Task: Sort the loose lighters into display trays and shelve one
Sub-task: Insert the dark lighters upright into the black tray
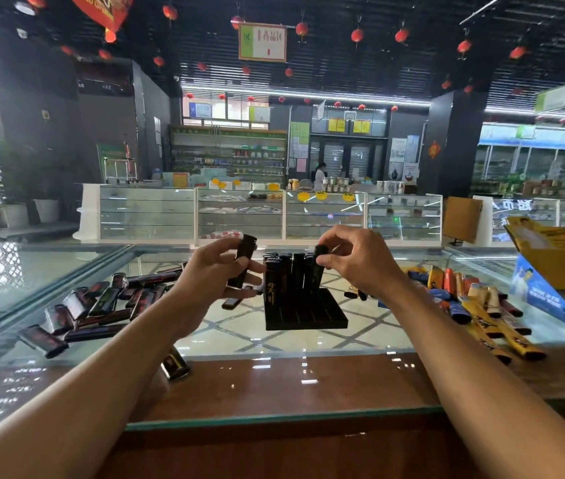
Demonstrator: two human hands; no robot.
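Right grip (360, 262) pinches a lighter (319, 267) into the tray (308, 316) mid bench (274, 385); left grip (212, 271) holds a second lighter (243, 259). A crooked push could topple the packed row (288, 271), or jam the slot

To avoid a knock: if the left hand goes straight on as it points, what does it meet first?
Probably the lighters standing in the black tray; the left hand points rightward at them, but depth is unclear.

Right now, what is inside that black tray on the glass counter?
Upright black lighters fill the far rows of the black tray; its near slots are bare. The right hand pinches one. How many stand behind is hidden.
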